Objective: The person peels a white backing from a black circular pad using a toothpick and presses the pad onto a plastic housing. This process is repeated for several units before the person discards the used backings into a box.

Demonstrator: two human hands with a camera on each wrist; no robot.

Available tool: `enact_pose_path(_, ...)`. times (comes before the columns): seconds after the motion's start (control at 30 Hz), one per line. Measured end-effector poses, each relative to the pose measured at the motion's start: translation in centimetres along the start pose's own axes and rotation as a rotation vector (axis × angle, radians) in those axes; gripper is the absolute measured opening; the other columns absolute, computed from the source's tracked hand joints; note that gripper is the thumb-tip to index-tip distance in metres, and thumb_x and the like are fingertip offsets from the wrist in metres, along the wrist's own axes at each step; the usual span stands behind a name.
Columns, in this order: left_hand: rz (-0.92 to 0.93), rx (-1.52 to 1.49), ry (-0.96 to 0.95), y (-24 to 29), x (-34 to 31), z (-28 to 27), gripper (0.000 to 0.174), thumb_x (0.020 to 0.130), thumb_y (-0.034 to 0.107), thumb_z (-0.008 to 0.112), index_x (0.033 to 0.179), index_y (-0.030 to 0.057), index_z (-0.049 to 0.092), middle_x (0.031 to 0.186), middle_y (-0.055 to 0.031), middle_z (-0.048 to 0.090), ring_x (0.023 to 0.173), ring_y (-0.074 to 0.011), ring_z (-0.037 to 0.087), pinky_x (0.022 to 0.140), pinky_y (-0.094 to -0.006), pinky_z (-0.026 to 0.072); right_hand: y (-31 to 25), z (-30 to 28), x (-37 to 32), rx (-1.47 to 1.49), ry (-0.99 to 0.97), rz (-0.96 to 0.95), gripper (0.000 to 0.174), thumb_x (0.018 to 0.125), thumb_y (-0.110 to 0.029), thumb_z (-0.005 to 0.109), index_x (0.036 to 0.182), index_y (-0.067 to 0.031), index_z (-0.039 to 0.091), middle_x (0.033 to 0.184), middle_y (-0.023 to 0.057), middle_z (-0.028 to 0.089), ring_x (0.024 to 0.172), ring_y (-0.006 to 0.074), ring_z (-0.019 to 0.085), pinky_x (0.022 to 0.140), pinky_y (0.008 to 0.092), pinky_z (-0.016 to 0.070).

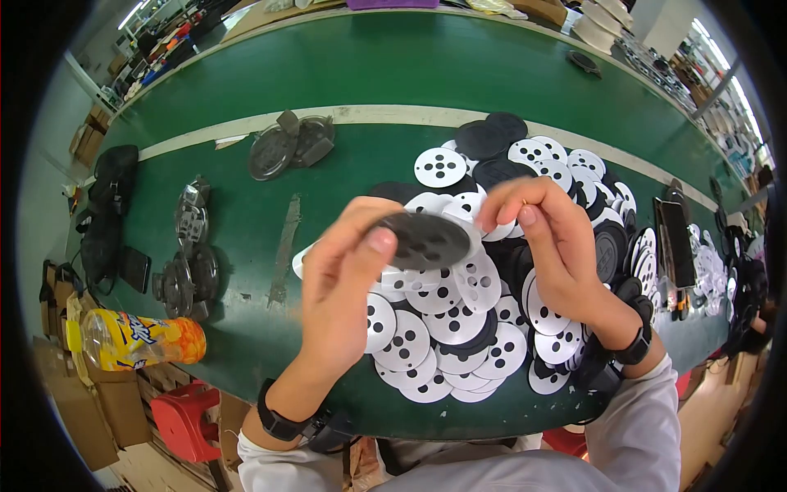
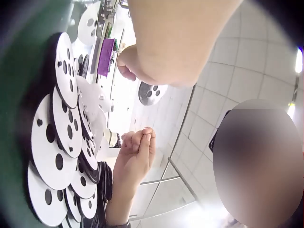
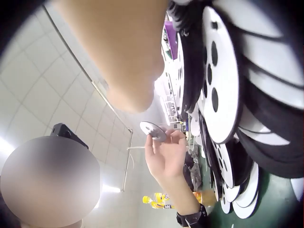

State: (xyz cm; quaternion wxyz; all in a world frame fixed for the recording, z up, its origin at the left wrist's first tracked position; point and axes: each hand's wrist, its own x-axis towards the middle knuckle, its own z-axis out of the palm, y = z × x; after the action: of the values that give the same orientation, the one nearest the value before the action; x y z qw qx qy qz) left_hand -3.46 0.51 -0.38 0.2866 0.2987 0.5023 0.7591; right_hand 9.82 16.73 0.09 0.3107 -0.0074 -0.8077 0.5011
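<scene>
Left of centre the left hand (image 1: 340, 275) pinches a dark holed disc (image 1: 430, 243), mid-frame above the disc pile (image 1: 402, 343), and right of centre the right hand (image 1: 561, 250) has its fingertips together, on what I cannot tell, apparently mid-handling, the next move likely needing a steady left grip

In the head view, the long green tabletop (image 1: 369, 70) is evenly lit, its far edge is bowed by wide-angle distortion, and the dark, round, perforated disc (image 1: 422, 240) above it is softened by blur. In both wrist views, the room beyond the tabletop is washed out by glare, and white ceiling lights (image 3: 111, 188) above it are burnt out.
</scene>
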Motion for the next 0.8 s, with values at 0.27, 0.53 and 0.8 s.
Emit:
enact_pose_path(0.27, 0.199, 0.317, -0.431, 0.0, 0.3, 0.8, 0.027, 0.086, 0.03, 0.051, 0.093, 0.009, 0.066, 0.132, -0.0139, 0.032, 0.12, -0.0234, 0.028, 0.096, -0.0379, 0.0263, -0.4, 0.2, -0.3, 0.977, -0.415, 0.426, 0.028, 0.081, -0.019, 0.063, 0.101, -0.0029, 0.053, 0.101, 0.0045, 0.051, 0.092, 0.0117, 0.046, 0.082, 0.0258, 0.0354)
enact_pose_path(0.53, 0.253, 0.289, -0.415, -0.9, 0.9, 0.6, 0.027, 0.086, 0.02, 0.051, 0.107, 0.0086, 0.062, 0.131, -0.0083, 0.038, 0.123, -0.023, 0.026, 0.094, -0.038, 0.0247, -0.6, -0.3, 0.2, 0.661, -0.389, 0.223, 0.03, 0.072, -0.009, 0.072, 0.097, -0.0015, 0.058, 0.113, 0.0083, 0.053, 0.09, 0.0102, 0.048, 0.076, 0.0245, 0.0373)
enact_pose_path(0.8, 0.424, 1.21, 0.073, -1.6, 5.4, -4.9, 0.055, 0.078, 0.012, 0.055, 0.13, 0.0037, 0.038, 0.127, -0.0106, 0.046, 0.113, -0.022, 0.045, 0.09, -0.0341, 0.036, -0.7, -0.3, 0.6, 0.44, -0.098, 0.214, 0.022, 0.079, -0.002, 0.059, 0.101, 0.0007, 0.063, 0.116, 0.0116, 0.051, 0.09, 0.0116, 0.052, 0.075, 0.024, 0.042)
